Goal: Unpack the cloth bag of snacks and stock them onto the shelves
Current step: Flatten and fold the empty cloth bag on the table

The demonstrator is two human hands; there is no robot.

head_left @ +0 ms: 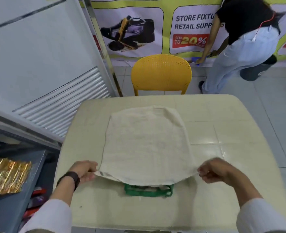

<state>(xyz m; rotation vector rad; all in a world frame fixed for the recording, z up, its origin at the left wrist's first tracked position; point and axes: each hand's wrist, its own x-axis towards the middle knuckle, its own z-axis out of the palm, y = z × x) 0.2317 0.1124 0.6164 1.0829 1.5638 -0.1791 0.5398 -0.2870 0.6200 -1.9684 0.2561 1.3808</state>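
A cream cloth bag (145,142) lies flat on the beige table (222,190), its mouth towards me. My left hand (85,172) pinches the left corner of the mouth. My right hand (214,170) pinches the right corner, and the upper layer is lifted slightly. Green handles (149,190) stick out from under the mouth. What lies inside the bag is hidden. A gold foil snack pack (6,177) rests on a grey shelf (4,212) at the lower left.
A yellow plastic chair (161,73) stands at the table's far side. Beyond it a person in a black top and light jeans (243,47) bends over by a wall banner. A white louvred cabinet (46,64) fills the left. Red packs (36,199) lie on a lower shelf.
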